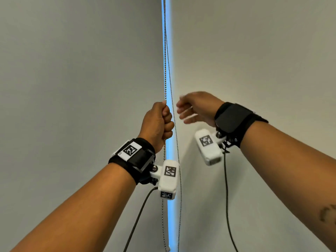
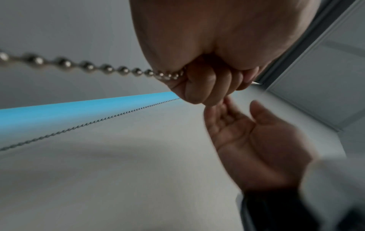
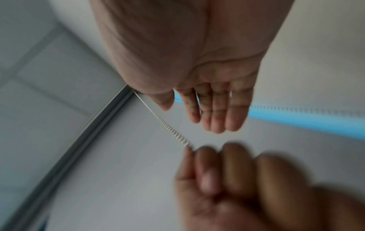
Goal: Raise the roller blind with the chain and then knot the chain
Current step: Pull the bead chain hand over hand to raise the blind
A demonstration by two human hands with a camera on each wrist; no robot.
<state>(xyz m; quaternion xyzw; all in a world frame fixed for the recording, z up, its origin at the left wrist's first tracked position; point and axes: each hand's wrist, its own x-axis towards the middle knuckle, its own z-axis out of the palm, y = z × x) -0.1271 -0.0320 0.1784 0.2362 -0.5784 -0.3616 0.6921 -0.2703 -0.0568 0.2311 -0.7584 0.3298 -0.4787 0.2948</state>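
Note:
A metal bead chain (image 1: 165, 57) hangs in two strands in front of a bright blue gap between two grey blind panels. My left hand (image 1: 160, 122) grips one strand in a closed fist; the wrist view shows the beads of the chain (image 2: 102, 68) running into the fist of the left hand (image 2: 205, 81). The other strand passes just right of the fist. My right hand (image 1: 192, 108) hovers right of the chain with fingers straight, holding nothing. In the right wrist view the right hand (image 3: 215, 107) shows an open palm, with the blurred left fist below holding the chain (image 3: 169, 129).
Grey roller blind fabric (image 1: 72, 70) fills the left and the right side (image 1: 254, 51). A dark window frame (image 3: 82, 134) and ceiling panels (image 2: 326, 78) show at the top. Black cables (image 1: 226, 197) hang from both wrist cameras.

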